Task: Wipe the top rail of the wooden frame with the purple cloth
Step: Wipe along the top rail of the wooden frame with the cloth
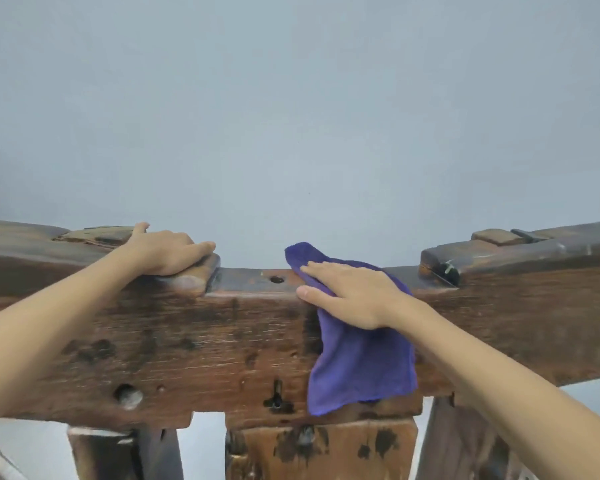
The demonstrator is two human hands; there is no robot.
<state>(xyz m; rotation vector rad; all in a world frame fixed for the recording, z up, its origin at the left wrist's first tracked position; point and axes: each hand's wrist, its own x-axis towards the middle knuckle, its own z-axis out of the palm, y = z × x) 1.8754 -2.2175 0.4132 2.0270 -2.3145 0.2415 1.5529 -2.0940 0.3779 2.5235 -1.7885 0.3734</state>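
My right hand [352, 292] presses flat, fingers straight, on the purple cloth [361, 362] draped over the top rail [250, 285]. My left hand [167, 252] rests relaxed on a raised block [191, 280]. A second block [499, 254] rises right of the cloth. The frame's legs are cut off below.

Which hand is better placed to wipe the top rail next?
Right. The right hand already presses the purple cloth flat on the top rail; the left hand only rests on a raised block.
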